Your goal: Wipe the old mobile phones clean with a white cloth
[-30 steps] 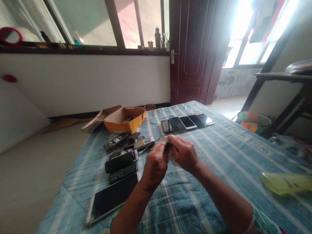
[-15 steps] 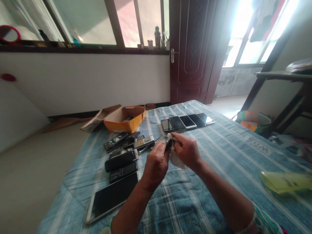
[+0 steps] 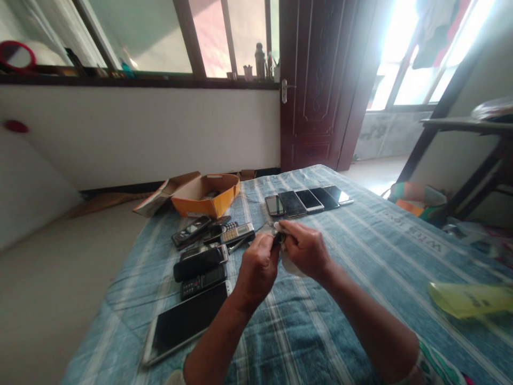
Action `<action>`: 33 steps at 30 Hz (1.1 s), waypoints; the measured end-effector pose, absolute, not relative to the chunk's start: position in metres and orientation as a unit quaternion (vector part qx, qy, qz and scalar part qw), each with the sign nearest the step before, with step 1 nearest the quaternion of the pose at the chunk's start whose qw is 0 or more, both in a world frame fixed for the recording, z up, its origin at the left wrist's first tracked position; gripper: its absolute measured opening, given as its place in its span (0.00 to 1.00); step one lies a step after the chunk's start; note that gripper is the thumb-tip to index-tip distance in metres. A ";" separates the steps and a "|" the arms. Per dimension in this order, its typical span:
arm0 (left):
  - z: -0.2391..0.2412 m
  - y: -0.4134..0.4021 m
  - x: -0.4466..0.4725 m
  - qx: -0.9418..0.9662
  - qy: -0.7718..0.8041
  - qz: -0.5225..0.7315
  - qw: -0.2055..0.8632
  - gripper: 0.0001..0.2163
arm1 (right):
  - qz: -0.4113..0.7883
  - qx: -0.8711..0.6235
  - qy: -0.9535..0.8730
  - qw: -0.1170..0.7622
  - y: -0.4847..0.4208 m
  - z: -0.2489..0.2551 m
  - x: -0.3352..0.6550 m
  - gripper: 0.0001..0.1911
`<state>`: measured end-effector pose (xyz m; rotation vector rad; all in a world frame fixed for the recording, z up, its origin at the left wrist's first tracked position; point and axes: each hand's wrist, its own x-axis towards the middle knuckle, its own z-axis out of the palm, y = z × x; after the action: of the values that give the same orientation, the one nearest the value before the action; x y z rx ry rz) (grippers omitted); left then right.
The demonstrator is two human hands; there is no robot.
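Both my hands meet above the blue striped cloth (image 3: 360, 251). My left hand (image 3: 258, 267) is closed around a small dark phone (image 3: 276, 239), of which only the top end shows. My right hand (image 3: 306, 248) is closed on a white wipe (image 3: 287, 262) and presses it against the phone's upper end. To the left of my hands lies a cluster of old keypad phones (image 3: 208, 240). A large tablet (image 3: 184, 323) lies nearer to me at the lower left. A row of several smartphones (image 3: 308, 200) lies beyond my hands.
An open orange cardboard box (image 3: 206, 195) sits at the cloth's far left corner. A yellow-green plastic bag (image 3: 471, 299) lies at the right. A dark wooden door (image 3: 316, 80) stands behind, and a dark table frame (image 3: 473, 160) at the right.
My right hand has slid a little along the top of the phone with the wipe. My left hand has stayed almost still.
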<state>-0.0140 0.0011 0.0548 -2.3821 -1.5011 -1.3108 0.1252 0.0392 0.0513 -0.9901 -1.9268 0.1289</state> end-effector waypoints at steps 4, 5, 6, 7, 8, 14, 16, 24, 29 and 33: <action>0.053 0.001 -0.011 -0.772 -0.471 -0.427 0.018 0.08 | 0.046 -0.448 -0.760 0.469 0.041 0.051 0.127 0.17; 0.053 0.001 -0.012 -0.771 -0.471 -0.429 0.017 0.08 | 0.027 -0.441 -0.769 0.462 0.038 0.053 0.126 0.16; 0.053 0.001 -0.012 -0.768 -0.472 -0.433 0.015 0.08 | 0.006 -0.427 -0.783 0.452 0.034 0.054 0.124 0.15; 0.053 0.001 -0.013 -0.765 -0.473 -0.436 0.014 0.09 | -0.013 -0.409 -0.798 0.441 0.030 0.056 0.122 0.14; 0.053 0.002 -0.014 -0.763 -0.475 -0.439 0.014 0.09 | -0.026 -0.392 -0.812 0.431 0.026 0.057 0.120 0.13; 0.053 0.002 -0.015 -0.767 -0.476 -0.429 0.011 0.09 | 0.067 -0.428 -0.769 0.470 0.033 0.057 0.122 0.15; 0.052 0.002 -0.013 -0.772 -0.472 -0.425 0.010 0.09 | 0.080 -0.455 -0.745 0.481 0.036 0.057 0.125 0.15; 0.054 0.002 -0.017 -0.763 -0.477 -0.435 0.004 0.09 | -0.022 -0.378 -0.827 0.416 0.023 0.060 0.119 0.13; 0.054 0.003 -0.014 -0.773 -0.472 -0.424 -0.011 0.08 | 0.021 -0.455 -0.775 0.437 0.035 0.058 0.128 0.14; 0.054 0.004 -0.015 -0.773 -0.468 -0.427 -0.032 0.08 | -0.018 -0.446 -0.795 0.411 0.029 0.060 0.124 0.13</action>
<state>-0.0154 0.0035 0.0543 -2.4791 -1.5013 -1.3683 0.1244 0.0289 0.0601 -1.1217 -2.0021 -0.0462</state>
